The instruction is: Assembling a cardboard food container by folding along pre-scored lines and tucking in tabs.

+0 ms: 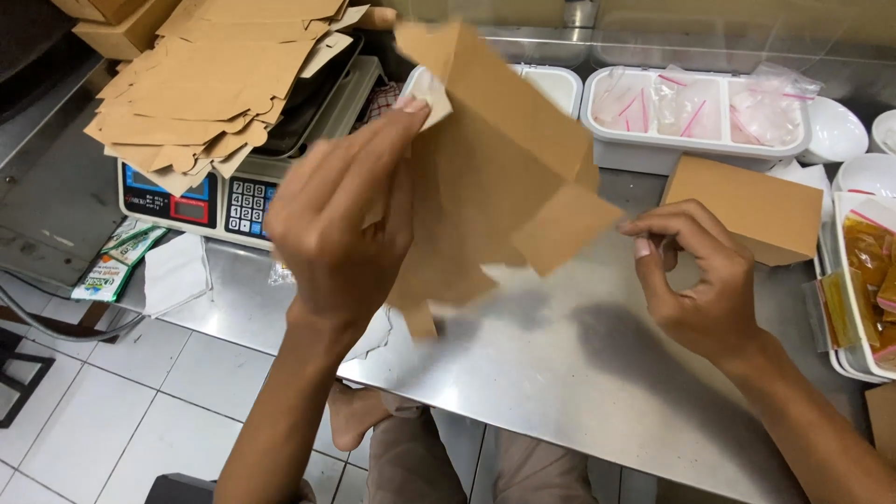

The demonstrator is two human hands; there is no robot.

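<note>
The left hand is raised above the steel table, fingers closed on a flat brown cardboard box blank, thumb tip pressed near its upper left edge; the blank is motion-blurred and tilted, with 1 flap pointing toward the right hand. The right hand hovers just over the table to the right of the blank, fingers curled inward with thumb and forefinger nearly meeting; it holds nothing that can be made out, and whether it touches the blank's flap cannot be told. Just behind the right hand, a folded brown cardboard box rests on the table. At the rear left, a stack of flat brown blanks lies on top of a digital weighing scale with a keypad. At the rear, a white divided tray holds small clear zip bags with pink strips. At the right edge, a white tray holds yellow-brown sauce packets. Green sachets lie left of the scale. White floor tiles show below the table edge.
</note>
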